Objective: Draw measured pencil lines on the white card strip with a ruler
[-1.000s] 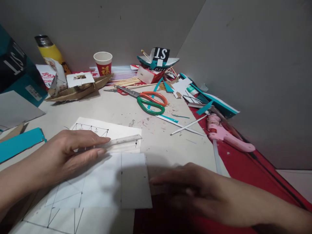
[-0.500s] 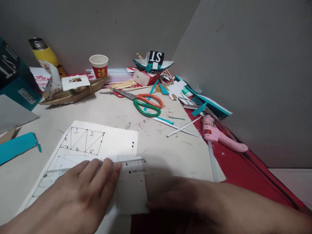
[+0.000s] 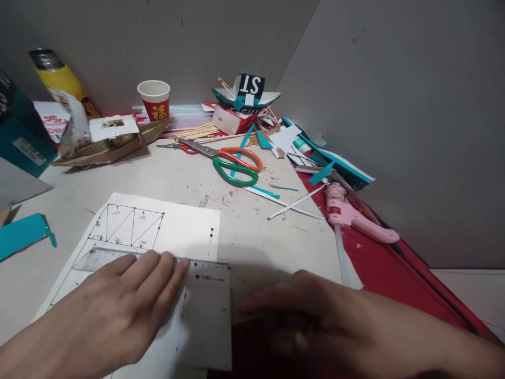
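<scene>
My left hand (image 3: 130,308) lies over a clear plastic ruler (image 3: 213,265), its fingers close together and bent along the upper edge. The ruler runs across a white card (image 3: 207,326) with small pen marks. Beneath these lies a larger white paper (image 3: 189,223) bearing a black drawing (image 3: 134,226) of a row of triangles with handwritten labels. To the right of the card is my right hand (image 3: 300,316), blurred and in shadow, its fingers partly bent. I cannot tell whether it holds anything.
Scissors (image 3: 236,166) with orange and green handles lie beyond the paper, near thin strips (image 3: 295,202). A pink glue gun (image 3: 355,218) rests on red cloth at right. Behind stand a paper cup (image 3: 154,102), a cardboard boat (image 3: 110,152), a yellow bottle (image 3: 63,79) and a teal box (image 3: 23,137).
The ruler has turned from a slant to lie along the card's upper edge, with my left hand on it. My right hand has shifted slightly, its fingers showing more. The view has moved a little.
</scene>
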Available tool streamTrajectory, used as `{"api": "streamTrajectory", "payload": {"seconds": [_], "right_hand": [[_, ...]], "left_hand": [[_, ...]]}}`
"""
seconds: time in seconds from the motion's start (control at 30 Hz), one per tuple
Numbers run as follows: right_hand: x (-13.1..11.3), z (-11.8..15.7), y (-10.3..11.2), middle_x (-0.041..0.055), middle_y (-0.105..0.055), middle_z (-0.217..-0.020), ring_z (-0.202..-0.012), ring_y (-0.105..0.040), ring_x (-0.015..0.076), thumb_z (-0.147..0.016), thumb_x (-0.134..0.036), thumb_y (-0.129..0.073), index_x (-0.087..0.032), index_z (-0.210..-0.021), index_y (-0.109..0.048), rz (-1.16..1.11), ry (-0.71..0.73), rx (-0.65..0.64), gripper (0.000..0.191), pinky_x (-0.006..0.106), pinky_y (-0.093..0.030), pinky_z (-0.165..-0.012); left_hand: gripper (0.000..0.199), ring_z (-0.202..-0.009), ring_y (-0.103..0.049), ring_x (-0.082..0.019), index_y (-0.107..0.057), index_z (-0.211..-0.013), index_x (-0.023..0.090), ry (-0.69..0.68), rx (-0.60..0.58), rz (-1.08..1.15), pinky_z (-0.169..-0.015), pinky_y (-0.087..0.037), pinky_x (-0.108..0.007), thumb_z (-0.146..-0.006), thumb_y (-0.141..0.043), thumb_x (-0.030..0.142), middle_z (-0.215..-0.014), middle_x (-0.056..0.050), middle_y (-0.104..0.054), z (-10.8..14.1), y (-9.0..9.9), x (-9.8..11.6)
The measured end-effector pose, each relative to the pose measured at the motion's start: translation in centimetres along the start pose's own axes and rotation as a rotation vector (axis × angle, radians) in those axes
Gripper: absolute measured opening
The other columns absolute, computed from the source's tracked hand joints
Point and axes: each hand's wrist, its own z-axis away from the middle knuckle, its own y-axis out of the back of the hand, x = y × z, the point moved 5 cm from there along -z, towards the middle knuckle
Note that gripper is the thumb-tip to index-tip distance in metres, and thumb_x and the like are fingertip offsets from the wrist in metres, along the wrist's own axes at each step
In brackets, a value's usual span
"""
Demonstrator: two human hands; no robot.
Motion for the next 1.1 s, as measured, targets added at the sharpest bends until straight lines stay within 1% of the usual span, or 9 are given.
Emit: {"api": "streamTrajectory", "payload": {"seconds": [0.1, 0.2, 0.3, 0.4, 0.57, 0.7, 0.77, 0.87, 1.1], "right_hand": [[1.3, 0.2, 0.7, 0.0052, -0.076, -0.092, -0.081, -0.068, 0.0157, -0.098, -0.029, -0.059, -0.019, -0.121, -0.074, -0.069, -0.057, 0.207, 0.029, 0.024, -0.054, -0.072], [2.2, 0.2, 0.7, 0.0016, -0.069, -0.077, -0.07, -0.062, 0.0129, -0.101, -0.038, -0.054, -0.016, -0.117, -0.073, -0.193, -0.088, 0.285, 0.033, 0.023, -0.05, -0.067], [2.2, 0.0, 0.4, 0.0016, -0.068, -0.075, -0.066, -0.059, 0.0122, -0.102, -0.038, -0.052, -0.015, -0.12, -0.072, -0.156, -0.103, 0.259, 0.036, 0.023, -0.048, -0.062], [2.0, 0.0, -0.1, 0.0054, -0.074, -0.089, -0.075, -0.065, 0.0151, -0.102, -0.033, -0.054, -0.019, -0.128, -0.071, 0.009, -0.076, 0.202, 0.035, 0.024, -0.051, -0.066], [0.8, 0.1, -2.2, 0.0093, -0.076, -0.116, -0.096, -0.073, 0.0172, -0.099, -0.022, -0.06, -0.021, -0.145, -0.056, 0.169, 0.219, 0.022, 0.047, 0.025, -0.056, -0.081], [0.5, -0.4, -4.9, 0.0061, -0.077, -0.097, -0.069, -0.07, 0.018, -0.097, -0.021, -0.064, -0.02, -0.144, -0.055, 0.804, 0.301, -0.133, 0.048, 0.026, -0.045, -0.05], [0.6, -0.8, -6.1, 0.0046, -0.076, -0.088, -0.063, -0.067, 0.0196, -0.093, -0.025, -0.069, -0.017, -0.146, -0.053, 1.007, 0.364, -0.11, 0.056, 0.03, -0.039, -0.046], [1.3, -1.3, -6.9, 0.0027, -0.074, -0.08, -0.054, -0.061, 0.0192, -0.095, -0.035, -0.066, -0.016, -0.141, -0.056, 1.094, 0.397, 0.006, 0.051, 0.033, -0.034, -0.044], [1.7, -1.2, -6.6, 0.0033, -0.074, -0.08, -0.056, -0.061, 0.0187, -0.088, -0.019, -0.067, -0.01, -0.136, -0.058, 1.082, 0.447, 0.118, 0.049, 0.034, -0.034, -0.048]], "left_hand": [[0.052, -0.088, -0.07, -0.031, -0.059, -0.133, 0.005, 0.003, -0.075, 0.0, -0.064, -0.059, -0.042, -0.086, -0.038, -0.004, -0.109, -0.017, -0.075, 0.5, -0.6, 0.2], [0.049, -0.082, -0.068, -0.032, -0.06, -0.13, 0.003, 0.003, -0.035, 0.008, -0.058, -0.057, -0.042, -0.086, -0.039, -0.001, -0.105, -0.019, -0.074, 0.6, -0.5, 0.2], [0.045, -0.078, -0.067, -0.032, -0.064, -0.126, 0.003, -0.011, -0.01, 0.015, -0.056, -0.057, -0.043, -0.087, -0.04, 0.001, -0.102, -0.02, -0.075, 0.3, -0.3, 0.4], [0.045, -0.079, -0.068, -0.032, -0.067, -0.121, 0.002, -0.033, -0.02, 0.008, -0.058, -0.058, -0.043, -0.084, -0.041, -0.002, -0.102, -0.021, -0.075, 0.1, -0.2, 0.5], [0.054, -0.094, -0.07, -0.034, -0.065, -0.129, 0.005, -0.003, -0.128, 0.106, -0.068, -0.062, -0.045, -0.082, -0.04, -0.002, -0.115, -0.02, -0.074, 0.0, -0.2, 0.3], [0.055, -0.092, -0.07, -0.032, -0.063, -0.134, 0.007, 0.053, -0.186, 0.155, -0.069, -0.063, -0.045, -0.083, -0.042, 0.0, -0.117, -0.017, -0.074, 0.0, -0.1, 0.0], [0.053, -0.094, -0.07, -0.031, -0.062, -0.135, 0.008, 0.071, -0.191, 0.162, -0.072, -0.063, -0.045, -0.086, -0.043, 0.001, -0.118, -0.016, -0.074, 0.0, 0.0, -0.1], [0.049, -0.1, -0.069, -0.032, -0.061, -0.137, 0.009, 0.082, -0.176, 0.17, -0.076, -0.062, -0.045, -0.092, -0.042, 0.003, -0.121, -0.016, -0.073, 0.3, -0.1, -0.1], [0.048, -0.11, -0.065, -0.03, -0.061, -0.136, 0.011, 0.158, -0.073, 0.166, -0.089, -0.056, -0.045, -0.098, -0.033, 0.001, -0.125, -0.014, -0.073, 1.3, -0.6, -0.2]]}}
